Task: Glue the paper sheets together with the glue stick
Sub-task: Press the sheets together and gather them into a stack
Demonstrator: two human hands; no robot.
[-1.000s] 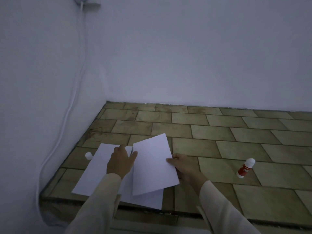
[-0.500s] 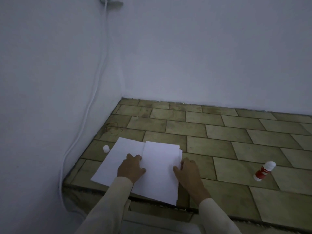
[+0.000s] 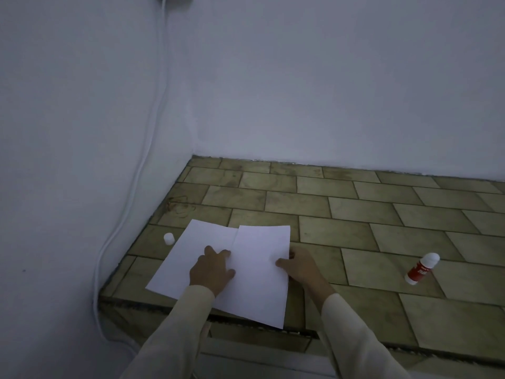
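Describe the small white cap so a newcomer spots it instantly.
Find the tiled ledge by the left wall. Just left of the paper sheets sits the cap, alone on a tile. It is tiny and all white, unlike the red-labelled glue stick far right.

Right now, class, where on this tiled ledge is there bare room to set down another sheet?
Free: the tiled ledge between the paper sheets and the glue stick, and the back rows along the wall. Crowded: the front left corner, where the left hand and right hand rest on the sheets, white cap beside them.
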